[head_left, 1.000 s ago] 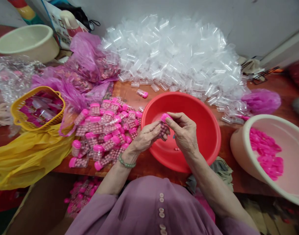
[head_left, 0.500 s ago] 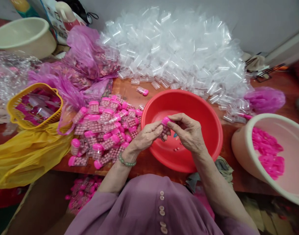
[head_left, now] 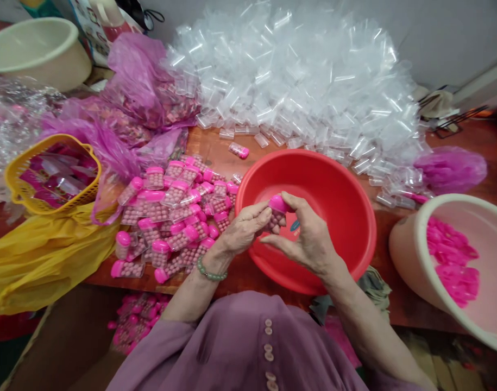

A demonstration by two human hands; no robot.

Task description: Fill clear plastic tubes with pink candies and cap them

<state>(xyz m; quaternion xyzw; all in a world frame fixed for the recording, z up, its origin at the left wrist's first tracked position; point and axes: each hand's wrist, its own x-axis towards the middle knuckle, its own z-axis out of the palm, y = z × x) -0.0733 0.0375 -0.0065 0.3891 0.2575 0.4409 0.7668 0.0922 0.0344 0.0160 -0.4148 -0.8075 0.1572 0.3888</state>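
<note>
Over the red basin [head_left: 309,163], my left hand [head_left: 246,228] is closed around a small clear jar [head_left: 276,218] of pink balls. Its bright pink cap [head_left: 277,203] sits on top. My right hand [head_left: 309,239] is beside the jar, fingertips touching the cap's right side and thumb spread away below. Part of its fingers is hidden behind the jar. To the left lies a heap of filled, pink-capped jars [head_left: 170,217]. A blue mark shows on the basin's floor.
Empty clear jars [head_left: 305,76] are piled along the wall. A cream tub [head_left: 407,255] with pink caps [head_left: 452,255] stands at right. On the left are a yellow basket [head_left: 16,179], purple bags [head_left: 138,70] and a yellow bag [head_left: 40,266]. More filled jars [head_left: 138,323] lie below the table edge.
My right thumb has come off the cap and swung down, opening the hand. The left hand still holds the jar. The whole view has shifted slightly.
</note>
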